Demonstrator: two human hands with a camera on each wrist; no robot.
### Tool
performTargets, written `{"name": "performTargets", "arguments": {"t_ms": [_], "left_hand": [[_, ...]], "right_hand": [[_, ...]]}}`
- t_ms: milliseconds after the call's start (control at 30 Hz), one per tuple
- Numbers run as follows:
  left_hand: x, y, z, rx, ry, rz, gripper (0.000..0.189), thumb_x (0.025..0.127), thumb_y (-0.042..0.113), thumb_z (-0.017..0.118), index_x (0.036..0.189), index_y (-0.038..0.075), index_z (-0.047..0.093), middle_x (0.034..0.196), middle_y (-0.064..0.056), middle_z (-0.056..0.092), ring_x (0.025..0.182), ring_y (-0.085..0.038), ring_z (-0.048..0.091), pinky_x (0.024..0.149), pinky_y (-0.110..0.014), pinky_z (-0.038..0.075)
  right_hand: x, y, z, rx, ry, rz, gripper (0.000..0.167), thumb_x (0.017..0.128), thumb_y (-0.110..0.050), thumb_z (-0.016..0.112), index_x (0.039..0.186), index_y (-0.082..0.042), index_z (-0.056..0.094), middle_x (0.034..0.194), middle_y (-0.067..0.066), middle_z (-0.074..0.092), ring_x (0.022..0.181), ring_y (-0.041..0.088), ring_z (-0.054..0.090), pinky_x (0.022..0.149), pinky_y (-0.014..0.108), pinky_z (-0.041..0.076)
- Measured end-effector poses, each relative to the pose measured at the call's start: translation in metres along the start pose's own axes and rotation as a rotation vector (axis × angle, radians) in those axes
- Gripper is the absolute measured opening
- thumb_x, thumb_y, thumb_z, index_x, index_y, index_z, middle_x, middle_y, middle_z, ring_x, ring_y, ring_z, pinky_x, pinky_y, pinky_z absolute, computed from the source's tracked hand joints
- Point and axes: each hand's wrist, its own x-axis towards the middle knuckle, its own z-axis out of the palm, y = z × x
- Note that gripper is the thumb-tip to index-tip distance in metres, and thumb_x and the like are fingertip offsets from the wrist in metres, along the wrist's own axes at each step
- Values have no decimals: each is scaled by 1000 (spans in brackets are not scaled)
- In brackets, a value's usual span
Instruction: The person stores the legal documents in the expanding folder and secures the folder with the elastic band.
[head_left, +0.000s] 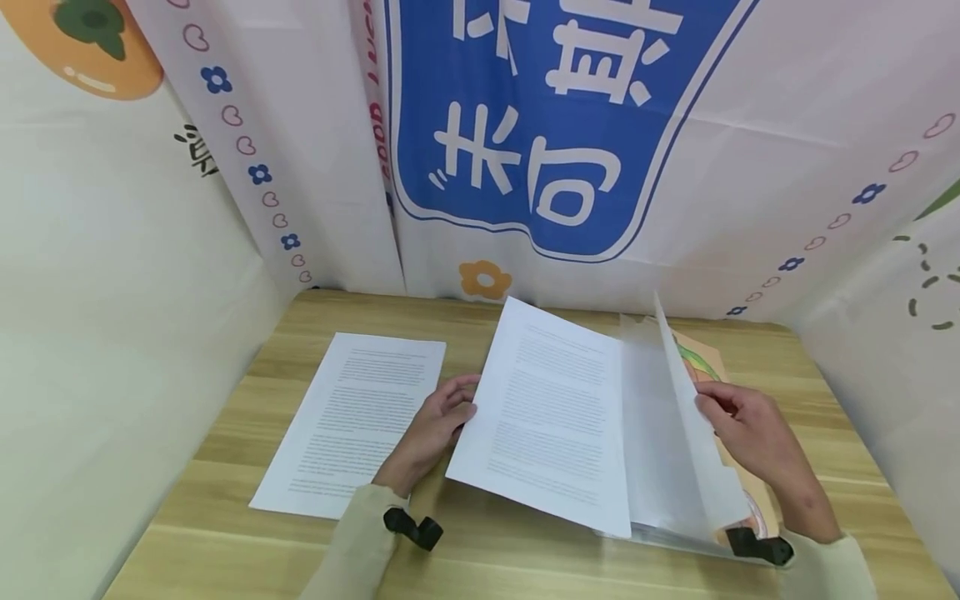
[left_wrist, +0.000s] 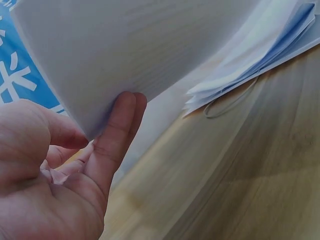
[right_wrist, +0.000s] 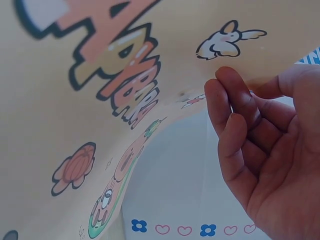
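My left hand [head_left: 437, 423] pinches the left edge of a printed sheet of paper [head_left: 555, 408], thumb on one side and fingers on the other. The sheet is tilted up, its right edge against the clear sleeves [head_left: 656, 442] of a folder. Whether that edge lies inside a sleeve, I cannot tell. My right hand [head_left: 752, 429] grips the outer edge of the folder's raised leaves on the right. The folder's tan cover [right_wrist: 45, 120] with cartoon print fills much of the right wrist view. In the left wrist view, the folder's stacked leaves [left_wrist: 240, 75] fan out.
Another printed sheet [head_left: 352, 425] lies flat on the wooden table [head_left: 225, 450] to the left. A thin elastic loop [left_wrist: 232, 104] hangs by the folder's edge. White printed cloth [head_left: 322, 167] hangs behind and along both sides of the table.
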Motion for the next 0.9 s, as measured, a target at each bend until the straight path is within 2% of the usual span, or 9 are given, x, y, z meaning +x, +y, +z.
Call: {"name": "performTargets", "arguments": {"t_ms": [200, 300, 533, 900], "left_hand": [[8, 0, 9, -15, -34, 3, 48, 104, -1, 48, 151, 5, 43, 120, -19, 59, 92, -22, 66, 70, -31, 55], [14, -1, 14, -18, -50, 20, 48, 104, -2, 48, 151, 4, 42, 119, -19, 59, 93, -22, 65, 71, -31, 55], [24, -6, 30, -46, -24, 13, 49, 102, -6, 49, 149, 5, 45, 116, -17, 60, 96, -21, 63, 77, -32, 53], [32, -11, 51, -62, -38, -9, 47, 101, -6, 50, 147, 6, 47, 116, -17, 58, 95, -21, 61, 77, -32, 53]], "right_hand": [[-1, 0, 0, 18, -4, -16, 25, 104, -6, 57, 120, 8, 70, 75, 6, 54, 58, 13, 48, 46, 26, 38], [-1, 0, 0, 11, 3, -18, 25, 104, -6, 57, 120, 8, 70, 78, 6, 57, 61, 13, 49, 48, 26, 40], [0, 1, 1, 7, 11, -15, 24, 103, -5, 58, 119, 8, 71, 82, 9, 62, 64, 14, 52, 51, 26, 44], [0, 0, 1, -7, 14, 13, 28, 104, -8, 58, 122, 10, 69, 93, 13, 67, 68, 15, 53, 53, 25, 46]]}}
